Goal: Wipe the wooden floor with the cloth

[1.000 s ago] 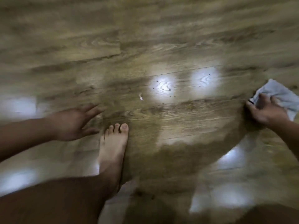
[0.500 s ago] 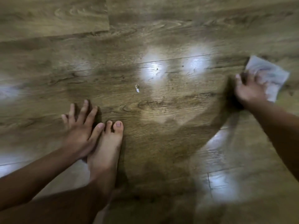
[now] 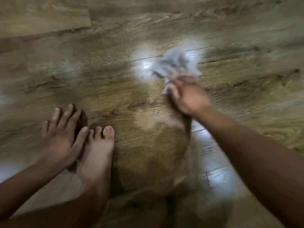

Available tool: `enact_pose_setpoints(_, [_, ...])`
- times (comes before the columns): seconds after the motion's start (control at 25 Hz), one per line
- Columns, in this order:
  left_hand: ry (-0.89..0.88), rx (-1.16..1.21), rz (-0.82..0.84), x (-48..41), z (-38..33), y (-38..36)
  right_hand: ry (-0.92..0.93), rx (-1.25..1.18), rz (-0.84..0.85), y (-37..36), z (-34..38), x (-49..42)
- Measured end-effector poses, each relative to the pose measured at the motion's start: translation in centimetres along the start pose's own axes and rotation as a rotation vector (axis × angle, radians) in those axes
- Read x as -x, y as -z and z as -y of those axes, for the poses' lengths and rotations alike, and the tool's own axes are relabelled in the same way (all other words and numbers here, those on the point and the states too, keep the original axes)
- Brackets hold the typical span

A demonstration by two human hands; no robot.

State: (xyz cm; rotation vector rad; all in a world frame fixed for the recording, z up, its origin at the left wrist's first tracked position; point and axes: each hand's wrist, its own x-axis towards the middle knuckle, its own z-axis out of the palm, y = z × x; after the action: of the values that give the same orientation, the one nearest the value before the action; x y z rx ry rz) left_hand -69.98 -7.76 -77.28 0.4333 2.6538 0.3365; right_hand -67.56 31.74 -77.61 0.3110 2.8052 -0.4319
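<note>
A pale grey-white cloth (image 3: 176, 62) is bunched on the wooden floor (image 3: 115, 76) near the centre of the view, blurred by motion. My right hand (image 3: 187, 94) grips its near end, fingers closed around it, arm reaching in from the lower right. My left hand (image 3: 63, 130) lies flat on the floor at the left with fingers spread, palm down, holding nothing. It rests against the toes of a bare foot.
A bare foot (image 3: 97, 152) stands on the floor beside my left hand, its leg running to the bottom left. Bright light reflections (image 3: 143, 63) glare on the planks by the cloth. A plank seam (image 3: 206, 176) crosses the lower right.
My right hand has swept the cloth leftward from the right edge to the floor's centre. My left hand settled flat beside the foot and stays there.
</note>
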Motion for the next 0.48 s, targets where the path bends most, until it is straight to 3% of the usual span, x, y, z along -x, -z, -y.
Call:
enact_pose_setpoints(0.12, [-0.022, -0.122, -0.113, -0.9, -0.7, 0.7, -0.408, 0.024, -0.123, 4.8, -15.6, 0.4])
enact_pose_setpoints(0.16, [-0.007, -0.102, -0.136, -1.6, -0.9, 1.4, -0.525, -0.008, -0.118, 5.4, -18.0, 0.1])
enact_pose_setpoints(0.24, [-0.014, -0.115, -0.114, -2.7, -1.9, 1.8, -0.684, -0.070, -0.144, 4.9, -16.2, -1.5])
enact_pose_setpoints(0.32, [-0.141, -0.103, -0.079, -3.8, -3.3, 1.7, -0.639, -0.035, -0.206, 2.7, -8.8, -2.2])
enact_pose_setpoints(0.36, [-0.201, -0.074, -0.080, -4.3, -3.9, 1.4, -0.532, -0.008, -0.203, 1.5, -4.2, -1.7])
enact_pose_setpoints(0.48, [-0.311, 0.003, -0.113, -4.9, -4.7, 0.8, -0.011, 0.049, 0.032, -2.2, 9.1, 1.2])
